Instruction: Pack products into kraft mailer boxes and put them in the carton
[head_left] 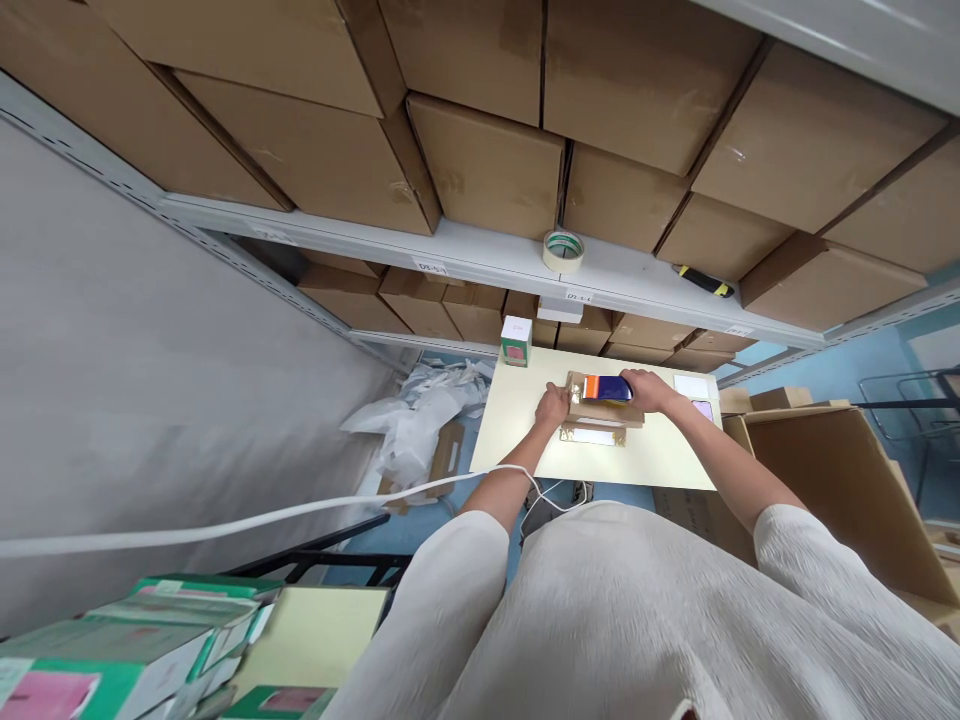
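Observation:
On the pale table (510, 440) lies a small brown cardboard box (611, 412). My left hand (553, 405) grips the box's left end, fingers against its edge. My right hand (646, 390) is closed around the right end of a dark blue and orange tape dispenser (609, 388), which sits over the box's top. Shiny tape shows at the box's left end. Just in front of the box is a flat piece (592, 436) with a white label and yellowish shiny ends; I cannot tell whether it belongs to another carton.
A green and white box (517, 341) stands at the table's back left. A phone (703, 410) lies at the right. The shelf above holds cartons, a tape roll (563, 251) and a utility knife (703, 281). A white cable (300, 511) crosses in front. A large open carton (847, 490) stands right.

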